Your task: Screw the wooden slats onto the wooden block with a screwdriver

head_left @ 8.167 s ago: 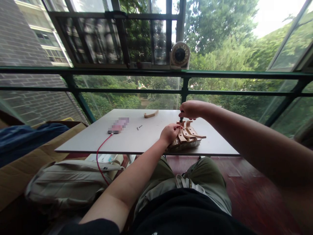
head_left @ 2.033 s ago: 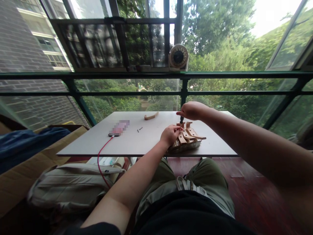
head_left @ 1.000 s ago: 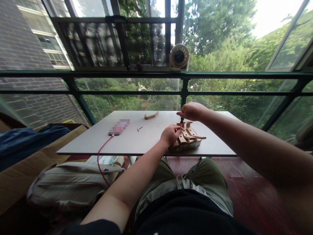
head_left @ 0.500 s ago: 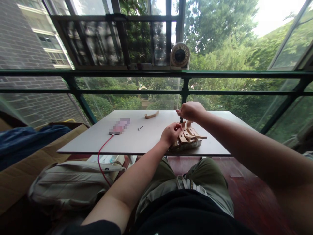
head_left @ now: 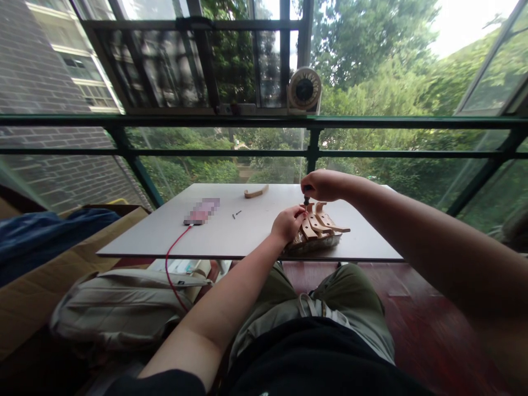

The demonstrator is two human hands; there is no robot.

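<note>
My right hand (head_left: 324, 185) is closed around the dark handle of a screwdriver (head_left: 306, 200), which points down at the curved wooden pieces. My left hand (head_left: 287, 224) pinches the leftmost wooden piece (head_left: 308, 230) close to the screwdriver's lower end. Beside it lie similar curved wooden pieces (head_left: 330, 224) with dark holes and upturned far ends. They rest across a low, shiny-sided base (head_left: 325, 242), partly covered by the wood and my left hand. The screwdriver's tip is too small to make out.
On the white table (head_left: 231, 239) lie a loose curved wooden piece (head_left: 256, 192), small dark screws (head_left: 236, 214) and a phone (head_left: 201, 212) with a red cable (head_left: 173, 242). A round fan (head_left: 304, 91) stands behind. At left are a backpack (head_left: 124, 305) and a cardboard box (head_left: 78, 247).
My right hand has turned slightly on the screwdriver and shifted a little to the right. My left hand keeps its place at the wooden piece. The whole view has tilted slightly.
</note>
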